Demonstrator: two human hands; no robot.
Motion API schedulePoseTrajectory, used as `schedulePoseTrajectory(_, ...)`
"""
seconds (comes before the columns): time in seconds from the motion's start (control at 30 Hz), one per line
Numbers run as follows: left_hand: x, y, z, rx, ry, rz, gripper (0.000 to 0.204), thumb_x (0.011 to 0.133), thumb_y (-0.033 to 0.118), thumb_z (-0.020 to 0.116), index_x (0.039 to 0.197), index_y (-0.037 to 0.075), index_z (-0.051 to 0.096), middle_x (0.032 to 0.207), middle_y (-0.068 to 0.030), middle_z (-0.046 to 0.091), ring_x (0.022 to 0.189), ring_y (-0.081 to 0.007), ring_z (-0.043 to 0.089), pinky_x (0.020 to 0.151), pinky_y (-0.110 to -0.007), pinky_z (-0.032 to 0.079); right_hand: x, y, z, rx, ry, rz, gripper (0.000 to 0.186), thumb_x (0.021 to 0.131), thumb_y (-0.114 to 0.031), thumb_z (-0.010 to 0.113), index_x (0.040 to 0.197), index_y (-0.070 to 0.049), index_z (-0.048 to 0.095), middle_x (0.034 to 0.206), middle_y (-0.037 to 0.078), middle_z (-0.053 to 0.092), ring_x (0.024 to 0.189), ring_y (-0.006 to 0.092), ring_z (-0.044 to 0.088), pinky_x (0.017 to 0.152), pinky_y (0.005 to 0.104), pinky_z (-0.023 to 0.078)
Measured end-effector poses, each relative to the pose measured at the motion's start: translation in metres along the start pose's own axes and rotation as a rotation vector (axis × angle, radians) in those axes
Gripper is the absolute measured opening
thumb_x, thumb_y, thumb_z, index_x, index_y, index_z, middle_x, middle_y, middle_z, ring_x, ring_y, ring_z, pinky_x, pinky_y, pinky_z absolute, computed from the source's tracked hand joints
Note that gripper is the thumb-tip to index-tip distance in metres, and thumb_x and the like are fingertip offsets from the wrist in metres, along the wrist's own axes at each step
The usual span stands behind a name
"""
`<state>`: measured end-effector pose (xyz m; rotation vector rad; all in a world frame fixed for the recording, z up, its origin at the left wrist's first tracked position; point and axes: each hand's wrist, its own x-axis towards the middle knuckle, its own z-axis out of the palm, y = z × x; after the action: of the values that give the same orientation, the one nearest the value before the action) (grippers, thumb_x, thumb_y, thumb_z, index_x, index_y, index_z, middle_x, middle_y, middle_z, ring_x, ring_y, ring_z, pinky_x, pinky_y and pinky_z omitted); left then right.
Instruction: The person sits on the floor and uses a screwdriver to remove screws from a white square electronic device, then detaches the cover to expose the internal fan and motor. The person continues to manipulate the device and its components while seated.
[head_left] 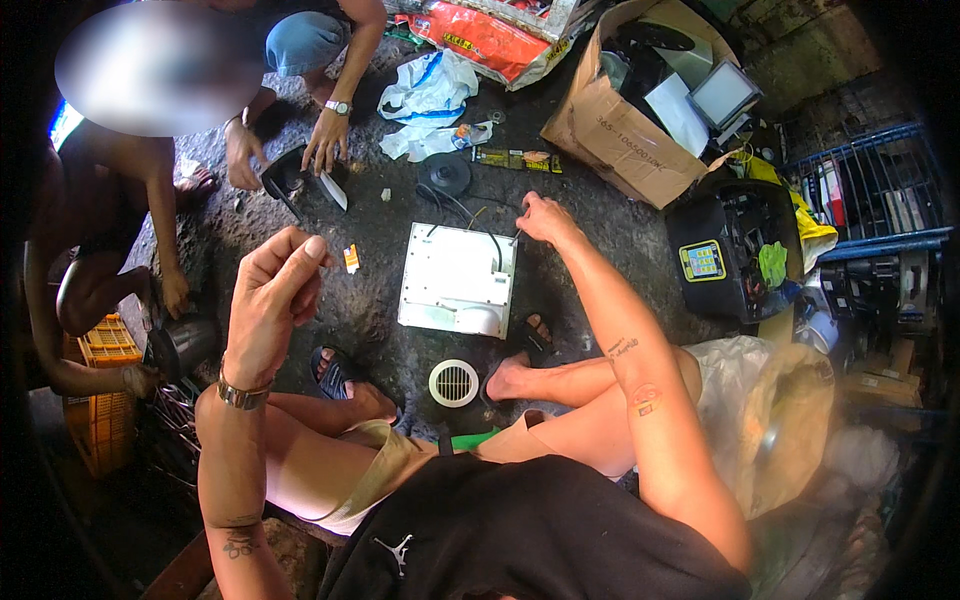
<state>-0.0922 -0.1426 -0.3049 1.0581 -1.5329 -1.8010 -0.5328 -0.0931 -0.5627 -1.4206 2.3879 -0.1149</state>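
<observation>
On the ground before me lies a flat white appliance panel [455,285], with a dark cable [490,238] looped over its far edge. My right hand [545,218] is closed in a pinch beside the panel's far right corner; whatever it grips is too small to make out. Raised to the left of the panel, my left hand [275,290] has its fingers curled and the thumb pressed on them. Anything inside that hand is hidden. A round black disc [445,175] lies beyond the panel. Nearer my feet sits a round white grille [453,383].
A co-worker's hands [325,140] hold a black plastic part [290,180] at the far left. An orange crate [105,345] stands left. A cardboard box [630,135] of scrap parts, a black casing [735,245] and a blue rack [865,190] occupy the right; plastic bags [430,90] lie at the back.
</observation>
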Motion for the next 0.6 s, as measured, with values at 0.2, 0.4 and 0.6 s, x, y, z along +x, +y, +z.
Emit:
schedulePoseTrajectory(0.2, 0.006, -0.005, 0.005, -0.01, -0.013, 0.022, 0.029, 0.106, 0.03, 0.062, 0.088, 0.007, 0.062, 0.063, 0.0082, 0.044, 0.053, -0.0011, 0.035, 0.048, -0.021, 0.029, 0.029, 0.045, 0.012, 0.544, 0.263, -0.014, 0.028, 0.094, -0.012, 0.058, 0.12, -0.014, 0.069, 0.092, 0.012, 0.07, 0.076, 0.0227, 0.068, 0.069, 0.0388, 0.057)
schedulePoseTrajectory(0.4, -0.003, -0.002, 0.001, 0.015, 0.015, -0.027, 0.028, 0.106, 0.028, 0.063, 0.088, 0.006, 0.064, 0.064, 0.0071, 0.046, 0.054, -0.0011, 0.036, 0.049, -0.021, 0.03, 0.04, 0.052, 0.032, 0.439, 0.22, 0.136, 0.025, 0.094, -0.022, 0.058, 0.113, -0.014, 0.072, 0.085, 0.014, 0.073, 0.062, 0.0286, 0.069, 0.054, 0.0419, 0.056)
schedulePoseTrajectory(0.6, 0.025, -0.014, 0.002, -0.011, 0.016, -0.095, 0.029, 0.105, 0.028, 0.065, 0.087, 0.006, 0.064, 0.065, 0.007, 0.047, 0.054, -0.0021, 0.038, 0.048, -0.021, 0.031, 0.018, 0.041, 0.129, 0.093, -0.122, 0.27, 0.043, 0.102, -0.043, 0.056, 0.118, -0.006, 0.073, 0.118, 0.025, 0.071, 0.114, 0.0456, 0.067, 0.099, 0.0534, 0.053)
